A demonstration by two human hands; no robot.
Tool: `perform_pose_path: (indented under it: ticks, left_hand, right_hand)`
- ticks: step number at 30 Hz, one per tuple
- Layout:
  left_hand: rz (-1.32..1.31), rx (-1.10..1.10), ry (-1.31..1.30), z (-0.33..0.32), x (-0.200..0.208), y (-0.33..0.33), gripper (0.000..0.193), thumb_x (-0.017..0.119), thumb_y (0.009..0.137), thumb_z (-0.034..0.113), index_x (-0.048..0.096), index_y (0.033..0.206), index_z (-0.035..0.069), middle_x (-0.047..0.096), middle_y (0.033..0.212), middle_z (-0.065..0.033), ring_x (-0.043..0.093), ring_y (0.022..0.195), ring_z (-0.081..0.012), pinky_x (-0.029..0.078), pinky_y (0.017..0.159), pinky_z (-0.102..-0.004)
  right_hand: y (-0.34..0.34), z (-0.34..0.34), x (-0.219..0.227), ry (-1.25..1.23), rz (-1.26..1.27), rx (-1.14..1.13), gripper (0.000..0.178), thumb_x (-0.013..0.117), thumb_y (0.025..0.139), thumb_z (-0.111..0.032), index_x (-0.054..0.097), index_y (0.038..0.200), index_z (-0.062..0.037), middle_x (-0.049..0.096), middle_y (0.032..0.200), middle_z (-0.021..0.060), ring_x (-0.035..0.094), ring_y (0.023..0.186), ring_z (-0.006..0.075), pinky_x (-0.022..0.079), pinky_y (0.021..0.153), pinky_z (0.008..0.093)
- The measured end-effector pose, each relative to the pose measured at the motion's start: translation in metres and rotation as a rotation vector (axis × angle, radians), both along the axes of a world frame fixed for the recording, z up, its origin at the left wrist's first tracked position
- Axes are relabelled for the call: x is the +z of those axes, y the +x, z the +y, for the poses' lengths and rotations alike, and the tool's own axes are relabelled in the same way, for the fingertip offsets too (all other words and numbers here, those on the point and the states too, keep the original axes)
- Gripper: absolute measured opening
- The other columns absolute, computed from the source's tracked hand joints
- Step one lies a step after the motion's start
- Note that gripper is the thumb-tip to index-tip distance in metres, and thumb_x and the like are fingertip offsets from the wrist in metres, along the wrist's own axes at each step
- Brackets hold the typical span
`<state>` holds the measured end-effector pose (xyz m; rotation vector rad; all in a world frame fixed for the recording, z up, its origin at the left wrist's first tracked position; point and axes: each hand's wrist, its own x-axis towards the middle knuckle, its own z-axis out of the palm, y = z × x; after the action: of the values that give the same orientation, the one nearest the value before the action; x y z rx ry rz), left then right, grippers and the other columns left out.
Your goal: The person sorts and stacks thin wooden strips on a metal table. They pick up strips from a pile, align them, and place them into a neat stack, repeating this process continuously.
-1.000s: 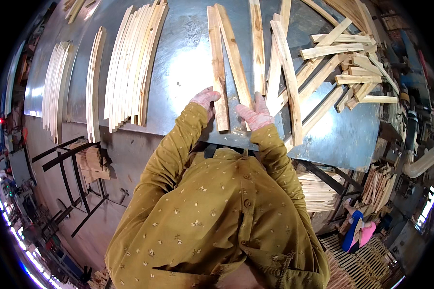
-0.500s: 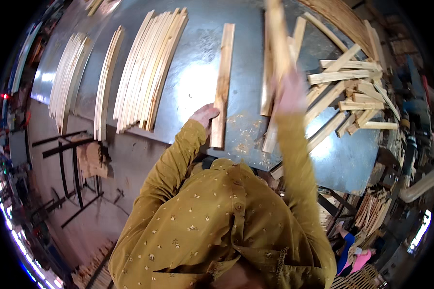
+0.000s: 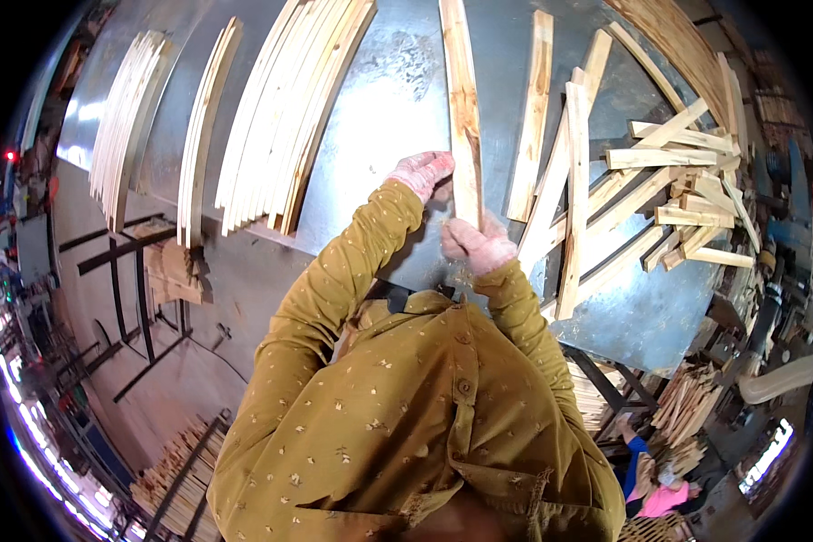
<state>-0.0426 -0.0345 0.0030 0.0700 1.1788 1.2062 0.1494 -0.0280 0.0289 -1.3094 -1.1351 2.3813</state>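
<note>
A long wooden strip with brown grain marks points away from me, its near end raised in my hands over the metal table. My right hand is closed around that near end. Farther up, my left hand has its fingers closed at the strip's left edge. To the right, another wooden strip lies apart on the table. Beside it, a pale strip rests across other pieces.
Strips lie side by side in a wide row, a narrow bundle and a far-left stack. A jumble of offcuts covers the right of the metal table. A person in pink is at lower right.
My right hand has let go of a strip at the right and come left to the near end of another. My left hand has shifted slightly up and right.
</note>
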Motion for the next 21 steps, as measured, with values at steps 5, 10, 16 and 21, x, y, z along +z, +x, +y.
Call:
perform_pose_path:
  ticks: [5, 10, 16, 21]
  left_hand:
    - [1.539, -0.383, 0.396, 0.048, 0.038, -0.055, 0.072, 0.066, 0.091, 0.037, 0.036, 0.148, 0.007, 0.042, 0.149, -0.0191, 0.040, 0.138, -0.0373, 0.036, 0.111, -0.0458]
    - [2.300, -1.280, 0.537, 0.119, 0.157, -0.037, 0.088, 0.080, 0.074, 0.041, 0.035, 0.148, 0.022, 0.048, 0.144, -0.0151, 0.047, 0.133, -0.0321, 0.033, 0.113, -0.0488]
    - [0.805, -1.207, 0.427, 0.123, 0.097, 0.035, 0.054, 0.081, 0.080, 0.041, 0.062, 0.112, 0.001, 0.063, 0.080, -0.0040, 0.061, 0.084, -0.0121, 0.051, 0.066, -0.0326]
    - [0.647, -0.823, 0.415, 0.086, 0.087, 0.195, 0.050, 0.065, 0.091, 0.041, 0.061, 0.117, -0.002, 0.067, 0.092, -0.0109, 0.062, 0.088, -0.0192, 0.051, 0.077, -0.0342]
  right_hand:
    - [0.076, 0.038, 0.057, 0.151, -0.161, 0.052, 0.034, 0.068, 0.094, -0.028, 0.063, 0.116, -0.0025, 0.068, 0.088, 0.0067, 0.061, 0.073, 0.0143, 0.050, 0.062, 0.0253]
    - [0.150, 0.051, 0.159, 0.463, -0.348, 0.067, 0.049, 0.072, 0.089, -0.029, 0.061, 0.129, -0.0023, 0.068, 0.086, 0.0036, 0.061, 0.074, 0.0115, 0.048, 0.065, 0.0265]
    - [0.141, 0.018, 0.136, 0.891, -0.413, -1.105, 0.037, 0.060, 0.096, -0.018, 0.055, 0.129, -0.0043, 0.062, 0.099, 0.0105, 0.054, 0.083, 0.0119, 0.049, 0.068, 0.0277]
    - [0.093, -0.075, 0.046, 0.869, -0.469, -0.653, 0.082, 0.072, 0.083, -0.024, 0.027, 0.148, -0.0014, 0.046, 0.137, 0.0199, 0.048, 0.125, 0.0276, 0.050, 0.097, 0.0374]
